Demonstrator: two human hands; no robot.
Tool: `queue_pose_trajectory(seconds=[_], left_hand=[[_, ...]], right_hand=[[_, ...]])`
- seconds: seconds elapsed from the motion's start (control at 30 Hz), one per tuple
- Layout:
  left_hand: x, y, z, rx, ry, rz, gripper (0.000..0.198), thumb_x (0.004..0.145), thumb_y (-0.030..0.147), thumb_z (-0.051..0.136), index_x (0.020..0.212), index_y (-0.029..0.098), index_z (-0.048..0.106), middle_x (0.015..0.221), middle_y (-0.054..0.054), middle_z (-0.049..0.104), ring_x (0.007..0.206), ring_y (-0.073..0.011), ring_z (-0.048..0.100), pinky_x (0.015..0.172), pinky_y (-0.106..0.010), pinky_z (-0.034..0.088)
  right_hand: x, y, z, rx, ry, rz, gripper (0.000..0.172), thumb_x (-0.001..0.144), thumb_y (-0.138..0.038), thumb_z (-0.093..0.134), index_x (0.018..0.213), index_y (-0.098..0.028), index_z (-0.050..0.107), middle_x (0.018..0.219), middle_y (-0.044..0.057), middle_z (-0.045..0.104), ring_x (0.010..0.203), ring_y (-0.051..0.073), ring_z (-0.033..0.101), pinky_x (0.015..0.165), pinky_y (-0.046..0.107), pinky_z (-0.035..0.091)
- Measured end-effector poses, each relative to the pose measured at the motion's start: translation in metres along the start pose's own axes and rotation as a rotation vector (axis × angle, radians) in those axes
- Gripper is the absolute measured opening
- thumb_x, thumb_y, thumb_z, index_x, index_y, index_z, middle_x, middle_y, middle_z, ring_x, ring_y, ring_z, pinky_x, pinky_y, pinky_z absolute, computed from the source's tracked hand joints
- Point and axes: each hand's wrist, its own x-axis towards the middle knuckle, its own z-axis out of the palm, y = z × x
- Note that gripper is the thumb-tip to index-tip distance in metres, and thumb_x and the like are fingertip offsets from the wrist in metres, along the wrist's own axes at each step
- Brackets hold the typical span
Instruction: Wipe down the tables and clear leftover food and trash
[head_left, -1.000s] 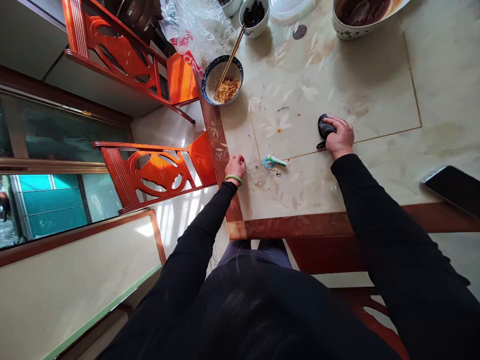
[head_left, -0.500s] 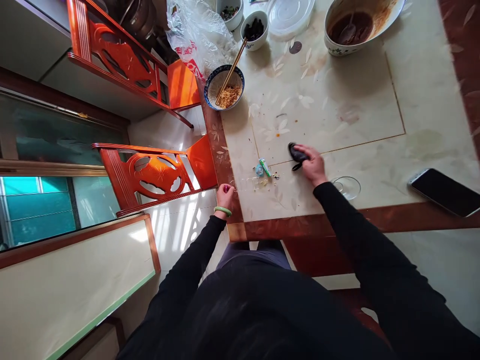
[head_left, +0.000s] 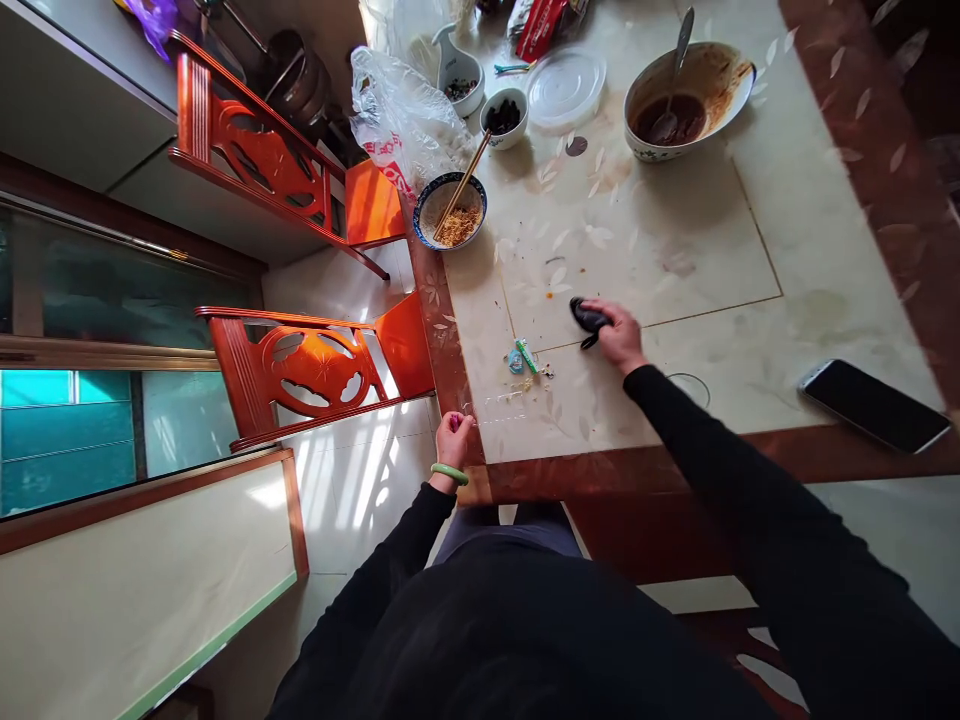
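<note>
My right hand (head_left: 619, 337) presses a dark cloth (head_left: 587, 318) onto the pale marble table (head_left: 675, 250), its fingers closed round it. Just left of the cloth lie a small green and blue wrapper (head_left: 522, 356) and scattered crumbs (head_left: 517, 385). My left hand (head_left: 452, 440) is cupped at the table's left edge, just below the crumbs, fingers curled; a green bangle (head_left: 449, 471) sits on its wrist. Whether anything lies in it is hidden.
A blue-rimmed bowl with chopsticks (head_left: 450, 208), a plastic bag (head_left: 401, 120), small cups (head_left: 504, 115), a clear lid (head_left: 566, 88) and a sauce bowl with spoon (head_left: 686, 100) stand at the far side. A phone (head_left: 874, 405) lies near right. Two orange chairs (head_left: 315, 360) stand left.
My right hand has swept the cloth leftward toward the wrapper and crumbs. My left hand has drawn back from the tabletop to the table's edge. The view has pulled back.
</note>
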Motion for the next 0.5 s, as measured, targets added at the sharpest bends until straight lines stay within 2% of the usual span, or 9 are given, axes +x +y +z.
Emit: queue_pose_trajectory(seconds=[0.07,0.1,0.17,0.23,0.3,0.37,0.43,0.5], left_hand=[[-0.004,-0.003,-0.005,-0.008,-0.002,-0.021,0.035,0.075,0.037,0.083,0.069,0.022,0.052,0.066,0.006,0.057,0.061,-0.0101,0.05,0.065,-0.024,0.044],[-0.007,-0.005,-0.007,-0.012,-0.001,-0.034,0.035,0.075,0.038,0.083,0.07,0.022,0.052,0.067,0.006,0.057,0.062,-0.0104,0.051,0.066,-0.024,0.044],[-0.012,-0.008,-0.011,-0.019,0.014,-0.054,0.035,0.075,0.038,0.083,0.071,0.022,0.052,0.068,0.005,0.058,0.065,-0.011,0.053,0.068,-0.024,0.045],[-0.018,-0.009,-0.012,-0.026,0.03,-0.076,0.034,0.075,0.037,0.083,0.072,0.022,0.053,0.069,0.005,0.058,0.067,-0.0115,0.054,0.07,-0.025,0.046],[-0.022,-0.007,-0.008,-0.035,0.036,-0.091,0.031,0.076,0.033,0.081,0.071,0.022,0.053,0.069,0.005,0.057,0.068,-0.0115,0.054,0.071,-0.025,0.045],[-0.026,-0.001,-0.002,-0.053,0.032,-0.087,0.028,0.076,0.029,0.079,0.07,0.022,0.054,0.068,0.005,0.057,0.068,-0.0114,0.054,0.071,-0.025,0.045],[-0.029,0.006,0.003,-0.07,0.017,-0.072,0.026,0.077,0.028,0.078,0.07,0.022,0.054,0.069,0.005,0.058,0.069,-0.0117,0.054,0.073,-0.025,0.045],[-0.03,0.011,0.005,-0.075,0.006,-0.054,0.027,0.078,0.029,0.079,0.07,0.022,0.054,0.07,0.004,0.058,0.07,-0.0123,0.055,0.073,-0.026,0.046]], right_hand=[[0.064,0.021,-0.03,-0.054,0.102,0.066,0.06,0.079,0.0,0.043,0.122,-0.019,0.08,0.14,0.013,0.074,0.139,0.027,0.063,0.125,0.05,0.043],[0.087,0.029,-0.036,-0.091,0.149,0.118,0.061,0.081,0.0,0.043,0.129,-0.018,0.078,0.147,0.015,0.07,0.143,0.03,0.06,0.126,0.056,0.039],[0.109,0.031,-0.026,-0.158,0.207,0.2,0.063,0.085,-0.001,0.043,0.139,-0.015,0.072,0.157,0.018,0.061,0.147,0.034,0.054,0.126,0.064,0.034],[0.096,0.015,0.008,-0.176,0.145,0.158,0.063,0.085,-0.002,0.047,0.142,-0.015,0.071,0.16,0.016,0.06,0.145,0.032,0.053,0.125,0.061,0.036],[0.063,-0.012,0.047,-0.124,-0.02,0.001,0.064,0.081,-0.001,0.051,0.139,-0.018,0.073,0.155,0.01,0.065,0.141,0.029,0.055,0.126,0.055,0.04],[0.032,-0.039,0.073,-0.074,-0.185,-0.111,0.065,0.079,0.0,0.052,0.134,-0.023,0.077,0.149,0.003,0.07,0.137,0.027,0.059,0.125,0.052,0.043],[0.021,-0.052,0.075,-0.026,-0.358,-0.151,0.064,0.077,0.002,0.051,0.127,-0.024,0.08,0.143,0.002,0.074,0.133,0.026,0.063,0.123,0.048,0.046],[0.033,-0.048,0.057,0.033,-0.483,-0.176,0.064,0.075,0.004,0.048,0.123,-0.022,0.081,0.139,0.004,0.076,0.13,0.024,0.066,0.121,0.041,0.048]])
